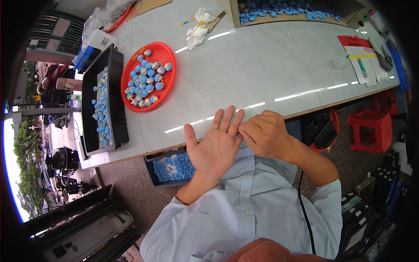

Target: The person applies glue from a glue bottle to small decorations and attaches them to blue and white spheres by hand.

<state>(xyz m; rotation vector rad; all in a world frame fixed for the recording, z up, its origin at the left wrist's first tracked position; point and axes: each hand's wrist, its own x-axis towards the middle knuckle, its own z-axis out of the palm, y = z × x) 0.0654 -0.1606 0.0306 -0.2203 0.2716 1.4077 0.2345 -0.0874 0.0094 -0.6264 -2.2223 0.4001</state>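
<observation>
My left hand (214,150) is held palm up in front of my shirt, at the table's near edge, with its fingers spread and nothing on the palm. My right hand (267,134) is closed beside it, thumb and fingertips pressed together at my left little finger. Whether anything small is pinched there is hidden. Nearest on the table is a round red tray (171,83), left of centre, holding several small blue balls (144,79) with cream-coloured parts. A black crate (118,131) with more such blue and cream balls stands left of it.
Below the table edge sits a bin of blue bits (174,168). Crumpled white tissues (197,36) lie at the back. A box of blue pieces (288,18) stands at the far edge. Papers (360,59) lie far right; a red stool (370,129) stands below.
</observation>
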